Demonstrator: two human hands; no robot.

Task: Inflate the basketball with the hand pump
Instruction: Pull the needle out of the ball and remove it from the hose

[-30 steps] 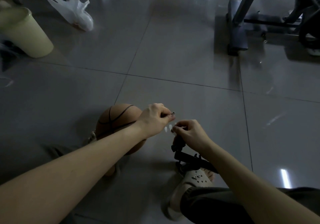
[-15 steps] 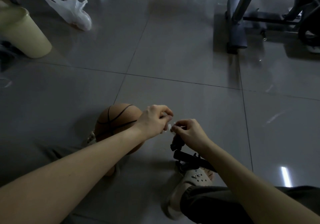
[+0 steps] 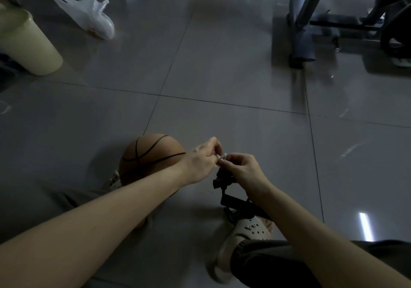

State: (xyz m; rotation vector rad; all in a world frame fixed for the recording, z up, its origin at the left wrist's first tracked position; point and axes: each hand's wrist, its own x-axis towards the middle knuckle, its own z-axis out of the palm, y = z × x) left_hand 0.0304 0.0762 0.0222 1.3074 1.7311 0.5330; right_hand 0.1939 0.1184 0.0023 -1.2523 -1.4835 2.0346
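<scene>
An orange-brown basketball with black seams lies on the grey tiled floor between my feet, partly behind my left forearm. A black hand pump lies across my right shoe, its upper end rising into my right hand, which grips it. My left hand hovers just right of the ball and pinches a small white piece at the pump's tip. Both hands' fingertips meet around that piece. What exactly the piece is stays too small to tell.
A pale green bucket stands at the far left, a white plastic bag behind it. Dark metal exercise-equipment frames fill the upper right. My beige clog rests under the pump.
My left hand has drawn in toward my right hand, closing the small gap; its fingertips now meet the white piece at the pump's tip. The ball and pump have stayed put.
</scene>
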